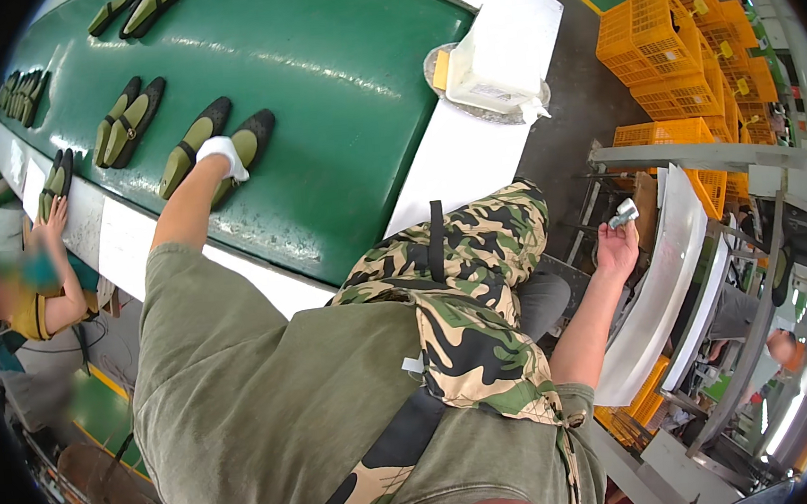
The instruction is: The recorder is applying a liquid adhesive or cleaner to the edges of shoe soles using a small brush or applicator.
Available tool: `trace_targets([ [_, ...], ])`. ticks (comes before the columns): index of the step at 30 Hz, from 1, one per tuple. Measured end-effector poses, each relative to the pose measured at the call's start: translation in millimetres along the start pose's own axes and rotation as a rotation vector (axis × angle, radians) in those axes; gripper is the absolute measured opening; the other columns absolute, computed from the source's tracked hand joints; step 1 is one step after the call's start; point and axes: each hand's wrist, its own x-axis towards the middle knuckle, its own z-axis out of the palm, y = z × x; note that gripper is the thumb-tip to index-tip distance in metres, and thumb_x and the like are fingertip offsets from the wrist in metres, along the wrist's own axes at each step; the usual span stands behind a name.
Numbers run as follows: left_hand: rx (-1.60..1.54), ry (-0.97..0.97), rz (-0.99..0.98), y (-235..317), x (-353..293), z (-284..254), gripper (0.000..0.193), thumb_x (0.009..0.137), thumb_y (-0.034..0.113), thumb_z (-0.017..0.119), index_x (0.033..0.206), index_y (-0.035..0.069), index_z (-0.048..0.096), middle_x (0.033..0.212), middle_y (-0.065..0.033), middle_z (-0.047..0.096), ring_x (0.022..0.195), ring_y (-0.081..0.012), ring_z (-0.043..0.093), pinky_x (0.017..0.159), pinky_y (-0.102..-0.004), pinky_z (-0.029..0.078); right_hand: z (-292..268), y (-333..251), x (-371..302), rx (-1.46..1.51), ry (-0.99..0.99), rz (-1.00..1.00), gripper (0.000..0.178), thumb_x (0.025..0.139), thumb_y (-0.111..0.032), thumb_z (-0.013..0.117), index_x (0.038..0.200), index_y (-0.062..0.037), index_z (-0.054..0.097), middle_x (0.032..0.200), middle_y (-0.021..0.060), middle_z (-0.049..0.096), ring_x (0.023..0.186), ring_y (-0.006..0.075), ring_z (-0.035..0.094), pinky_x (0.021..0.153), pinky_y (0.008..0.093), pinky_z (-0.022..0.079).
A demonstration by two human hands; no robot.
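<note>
My left hand point(223, 158), covered by a white glove or cloth, is on a pair of dark flat shoes point(197, 138) with olive-green insoles on the green belt. It is against the right shoe point(255, 136) of the pair; its fingers are hidden. Out to the right, away from the belt, my right hand point(617, 248) has its fingers closed around a small silvery metal piece point(623, 214) whose kind I cannot make out. Another pair of similar shoes point(131, 124) rests just left of my left hand.
More shoes point(144, 9) lie farther along the green conveyor belt point(315, 88). A white tub point(494, 74) and a yellow sponge point(442, 70) are at its right edge. Orange crates point(652, 38) are stacked at right. On the left, another person's hand point(52, 221) touches a shoe.
</note>
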Motion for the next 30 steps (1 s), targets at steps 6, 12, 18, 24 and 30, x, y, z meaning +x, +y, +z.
trace_targets([
  [6,-0.212,-0.036,-0.027,58,-61,41,0.076,0.061,0.048,0.09,0.115,-0.002,0.07,0.121,-0.021,0.067,0.113,-0.0326,0.065,0.098,-0.0383,0.052,51,26,-7,-0.039,0.019,0.032,0.013,0.092,-0.019,0.069,0.101,-0.0105,0.066,0.094,0.0048,0.07,0.087,0.0217,0.065,0.079,0.0426,0.05],
  [12,-0.312,-0.248,0.033,47,-19,39,0.065,0.066,0.04,0.09,0.106,-0.006,0.07,0.113,-0.016,0.07,0.104,-0.0275,0.068,0.088,-0.0398,0.055,85,72,-10,-0.13,0.137,0.102,0.018,0.088,-0.012,0.075,0.101,-0.009,0.062,0.088,0.0048,0.067,0.077,0.0171,0.063,0.068,0.0339,0.049],
  [18,-1.953,-0.372,0.554,138,-61,-22,0.037,0.084,0.019,0.076,0.115,0.003,0.064,0.103,-0.0056,0.069,0.093,-0.02,0.066,0.088,-0.0367,0.053,108,88,-17,-0.369,0.114,0.068,0.017,0.085,-0.008,0.075,0.094,-0.0096,0.06,0.084,0.0015,0.064,0.072,0.012,0.06,0.062,0.0276,0.046],
  [24,-1.856,0.041,1.226,243,-130,-98,0.063,0.076,0.006,0.08,0.133,0.002,0.052,0.13,-0.014,0.061,0.122,-0.0268,0.059,0.106,-0.043,0.047,194,64,-50,-0.338,-0.224,-0.125,0.019,0.079,0.001,0.077,0.089,-0.0025,0.061,0.081,0.0004,0.061,0.071,0.0085,0.056,0.063,0.0239,0.046],
  [30,-0.512,0.819,1.475,271,-196,-137,0.099,0.073,0.036,0.089,0.149,0.006,0.034,0.143,-0.009,0.051,0.132,-0.0254,0.049,0.114,-0.0418,0.037,221,43,-63,-0.393,-0.3,-0.159,0.02,0.08,0.001,0.077,0.091,-0.0033,0.061,0.086,0.0003,0.063,0.076,0.0071,0.057,0.069,0.0231,0.047],
])
